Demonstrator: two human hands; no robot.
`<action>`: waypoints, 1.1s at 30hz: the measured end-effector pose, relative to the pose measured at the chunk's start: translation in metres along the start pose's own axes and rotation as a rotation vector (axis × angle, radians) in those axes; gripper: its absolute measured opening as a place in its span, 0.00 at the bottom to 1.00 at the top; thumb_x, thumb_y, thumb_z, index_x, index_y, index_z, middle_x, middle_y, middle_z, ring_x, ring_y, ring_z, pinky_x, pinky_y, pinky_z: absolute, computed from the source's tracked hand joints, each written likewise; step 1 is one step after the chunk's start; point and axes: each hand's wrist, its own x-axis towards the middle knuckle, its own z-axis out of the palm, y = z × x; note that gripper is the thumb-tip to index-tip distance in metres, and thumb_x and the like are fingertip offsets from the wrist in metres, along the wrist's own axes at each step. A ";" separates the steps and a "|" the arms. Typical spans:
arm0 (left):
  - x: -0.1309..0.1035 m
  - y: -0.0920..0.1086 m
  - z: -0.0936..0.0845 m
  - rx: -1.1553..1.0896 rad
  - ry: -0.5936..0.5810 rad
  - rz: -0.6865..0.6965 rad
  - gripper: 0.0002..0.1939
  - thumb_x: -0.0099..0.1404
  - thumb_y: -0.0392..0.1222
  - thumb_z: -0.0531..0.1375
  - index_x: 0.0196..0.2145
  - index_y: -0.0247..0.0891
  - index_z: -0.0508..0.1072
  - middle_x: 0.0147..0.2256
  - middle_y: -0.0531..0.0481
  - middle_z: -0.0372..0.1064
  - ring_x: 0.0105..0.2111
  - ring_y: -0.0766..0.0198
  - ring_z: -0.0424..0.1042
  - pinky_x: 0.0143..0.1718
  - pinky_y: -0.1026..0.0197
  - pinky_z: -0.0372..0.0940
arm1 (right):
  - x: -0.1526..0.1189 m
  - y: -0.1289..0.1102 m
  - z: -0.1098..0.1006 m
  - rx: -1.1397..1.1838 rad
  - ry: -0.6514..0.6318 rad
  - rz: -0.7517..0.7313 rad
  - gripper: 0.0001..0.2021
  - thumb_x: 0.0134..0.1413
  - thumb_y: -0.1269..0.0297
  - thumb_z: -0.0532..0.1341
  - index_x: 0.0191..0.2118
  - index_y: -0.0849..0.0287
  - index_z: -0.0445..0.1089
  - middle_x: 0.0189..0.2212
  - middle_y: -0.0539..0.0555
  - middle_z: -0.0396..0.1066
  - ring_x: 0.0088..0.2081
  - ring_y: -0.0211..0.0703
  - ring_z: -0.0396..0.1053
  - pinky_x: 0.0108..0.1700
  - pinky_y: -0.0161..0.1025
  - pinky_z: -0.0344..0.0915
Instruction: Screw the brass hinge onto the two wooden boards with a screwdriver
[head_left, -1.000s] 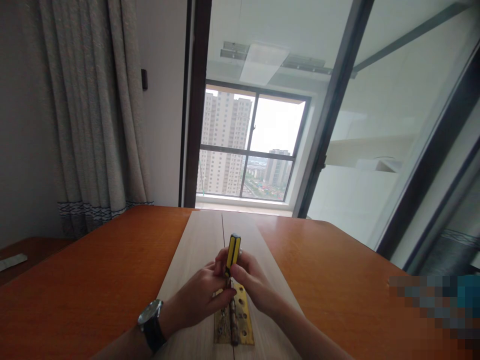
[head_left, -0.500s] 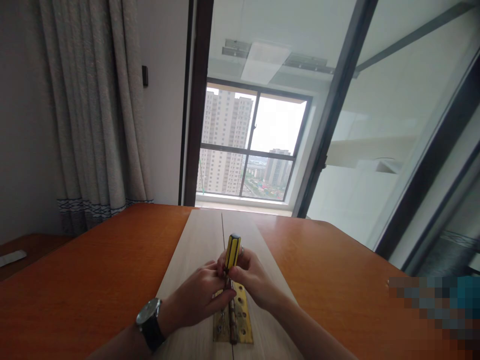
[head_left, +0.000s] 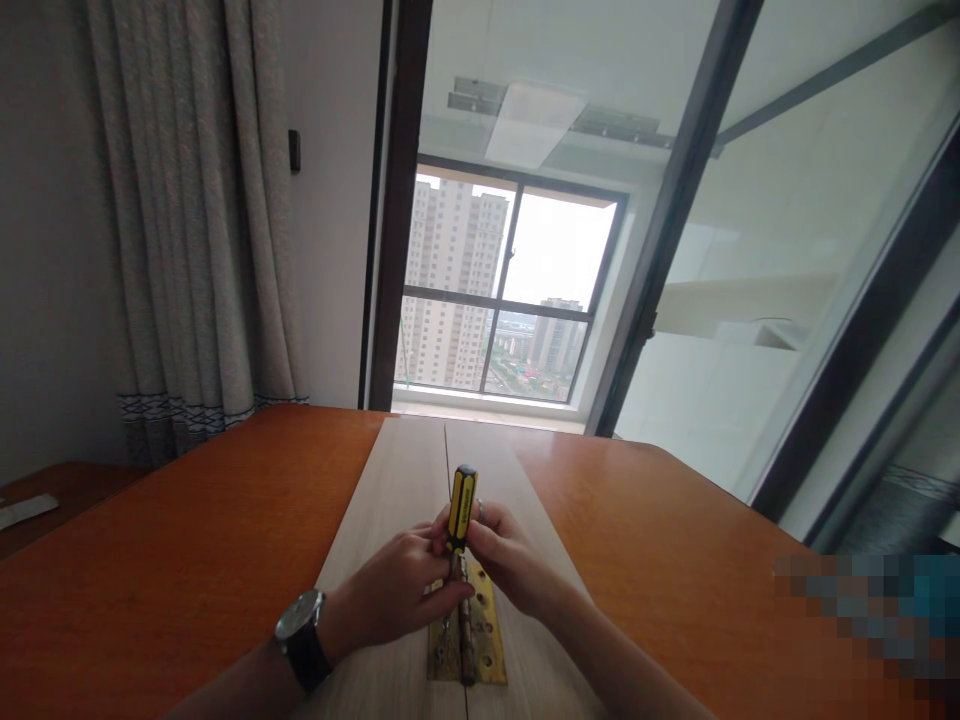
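Note:
A yellow-and-black screwdriver (head_left: 463, 508) stands almost upright over a brass-coloured hinge (head_left: 487, 640), its handle up and its shaft pointing down. My right hand (head_left: 517, 560) grips the handle from the right, thumb in front. From the left, my left hand (head_left: 394, 585) closes its fingers round the lower part of the screwdriver by the shaft, its thumb lying across the hinge's barrel. The hinge lies opened flat over the seam between two pale wooden boards (head_left: 397, 470). Screws show in its left leaf and bare holes in its right one. My fingers hide the screwdriver's tip.
The boards lie on an orange-brown wooden table (head_left: 255, 500). A grey curtain (head_left: 187, 220) hangs at the left, and dark-framed glass panels (head_left: 675, 220) stand behind the table. A white strip (head_left: 26, 510) lies at the far left. A blurred patch covers the lower right.
The screwdriver's handle has turned about its axis, now showing lettering, and leans slightly differently. Both hands keep nearly the same place; the hinge and boards have not moved.

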 end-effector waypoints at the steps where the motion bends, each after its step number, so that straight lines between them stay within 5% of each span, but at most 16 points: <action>1: -0.001 -0.001 0.001 -0.004 0.006 0.004 0.14 0.68 0.42 0.57 0.26 0.36 0.72 0.31 0.46 0.74 0.39 0.57 0.73 0.45 0.58 0.66 | 0.000 0.000 -0.001 0.004 -0.002 0.000 0.22 0.48 0.46 0.69 0.37 0.63 0.77 0.28 0.53 0.73 0.34 0.43 0.69 0.39 0.37 0.64; 6: 0.000 -0.003 0.002 0.012 -0.008 0.006 0.11 0.68 0.43 0.57 0.30 0.36 0.75 0.34 0.45 0.75 0.41 0.57 0.73 0.48 0.57 0.66 | 0.001 -0.002 0.000 0.011 -0.019 0.041 0.26 0.35 0.48 0.75 0.35 0.64 0.74 0.30 0.53 0.71 0.32 0.39 0.67 0.36 0.34 0.62; 23: 0.002 0.002 -0.006 0.081 -0.018 0.063 0.16 0.70 0.41 0.54 0.25 0.35 0.71 0.30 0.48 0.74 0.32 0.62 0.71 0.39 0.61 0.66 | 0.000 -0.001 -0.003 -0.006 -0.059 0.054 0.19 0.49 0.50 0.70 0.36 0.64 0.77 0.30 0.53 0.72 0.33 0.39 0.66 0.37 0.34 0.62; 33: 0.005 0.004 -0.006 0.054 -0.052 0.033 0.14 0.71 0.40 0.50 0.34 0.34 0.74 0.36 0.43 0.75 0.39 0.58 0.74 0.43 0.60 0.68 | 0.000 -0.002 0.000 0.020 -0.067 0.067 0.22 0.40 0.53 0.75 0.38 0.63 0.74 0.32 0.53 0.72 0.35 0.41 0.68 0.39 0.36 0.64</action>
